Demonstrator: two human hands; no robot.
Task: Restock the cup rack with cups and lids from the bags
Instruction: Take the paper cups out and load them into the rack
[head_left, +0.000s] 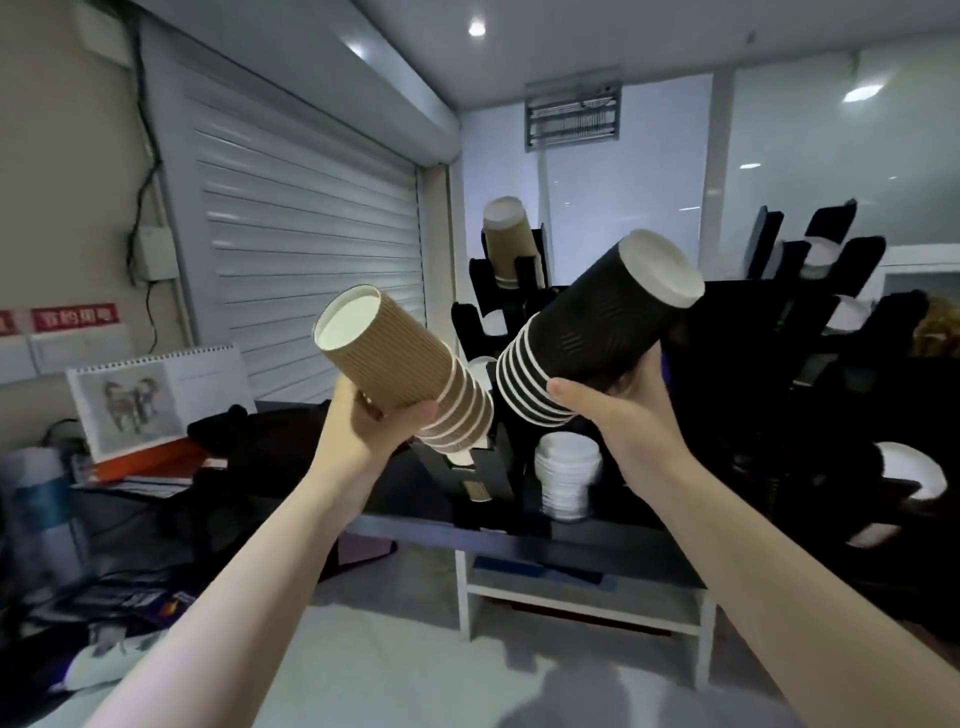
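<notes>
Gripping brown cup stack (400, 358) in left hand (374, 421), fingers curled round its lower end. Gripping black cup stack (597, 322) in right hand (608, 410) same way. Holding both in air just before cup rack (467, 317), bases tilted up, rims angled down toward slots.

Probably best: load one stack at a time. Line up rims with free slot, slide in along slot angle. Steer clear of white lids (566, 478) below and racked brown cups (509, 244) above. Squeeze lightly, since paper walls likely crush.

Left cup stack (395, 358) beside right cup stack (597, 322), cup rack (467, 322) behind.
</notes>
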